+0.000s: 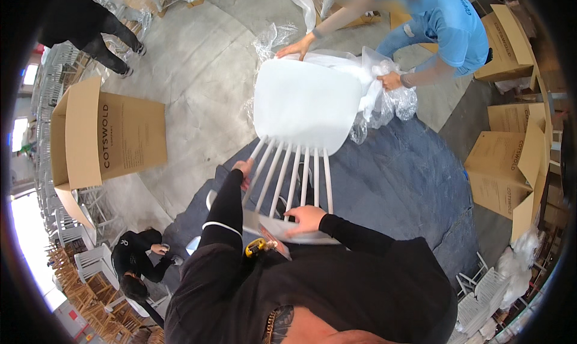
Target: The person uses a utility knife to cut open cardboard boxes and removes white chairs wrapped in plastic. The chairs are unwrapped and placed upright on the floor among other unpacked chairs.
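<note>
A white chair (pixel 303 112) lies tipped over in the middle of the workshop floor, its seat facing up toward the camera and its spindle back pointing at the person who wears it. That person's left hand (pixel 243 167) is closed around the outermost spindle on the left side, fingers wrapped about the thin rod. The right hand (pixel 305 218) rests on the curved top rail (pixel 288 231) of the chair back, fingers spread and bent over its edge, pressing on it rather than clenched tight. Both arms are in black sleeves. A small yellow tool (pixel 255 246) hangs at the person's chest, just below the rail.

At the far end of the chair a co-worker in a blue shirt (pixel 454 22) bends over it. One of their hands (pixel 296 48) lies flat on the seat's far corner, the other hand (pixel 390 81) grips a bunch of clear plastic wrap (pixel 384 97) that trails off the seat's right side.

The chair sits above a dark grey mat (pixel 396 176) spread on the concrete floor (pixel 198 73). An open cardboard box (pixel 105 136) stands to the left, more boxes (pixel 508 170) are stacked at the right, and another person in black (pixel 135 263) crouches at lower left near stacked white chairs (pixel 93 261).
</note>
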